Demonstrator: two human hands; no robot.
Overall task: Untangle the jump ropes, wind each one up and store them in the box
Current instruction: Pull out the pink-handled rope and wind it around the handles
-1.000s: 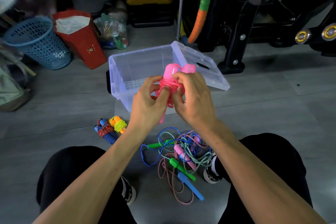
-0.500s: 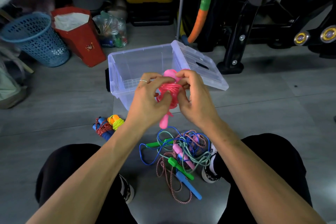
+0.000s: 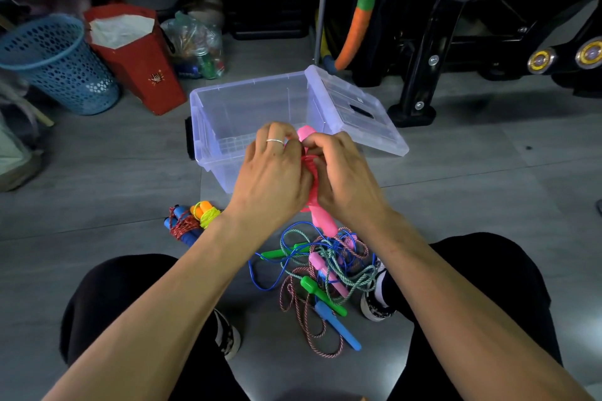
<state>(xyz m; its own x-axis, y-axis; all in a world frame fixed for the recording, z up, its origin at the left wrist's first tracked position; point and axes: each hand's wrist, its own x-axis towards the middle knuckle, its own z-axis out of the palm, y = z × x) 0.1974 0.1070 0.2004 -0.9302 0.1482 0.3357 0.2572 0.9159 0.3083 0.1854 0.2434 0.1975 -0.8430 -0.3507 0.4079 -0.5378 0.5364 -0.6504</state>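
Both hands hold a pink jump rope in front of the clear plastic box. My left hand and my right hand grip its wound cord; one pink handle sticks up above the fingers, another hangs below. On the floor between my feet lies a tangle of ropes with green, blue and pink handles. Two wound ropes lie on the floor to the left: a blue-handled one and an orange-handled one with yellow cord.
The box's lid leans open on its right side. A blue mesh basket and a red bag stand at the back left. A black machine frame stands at the back right. My knees flank the tangle.
The pink rope has turned more upright in my hands, with one handle now hanging lower. My left fingers have shifted up over the cord near the top handle.
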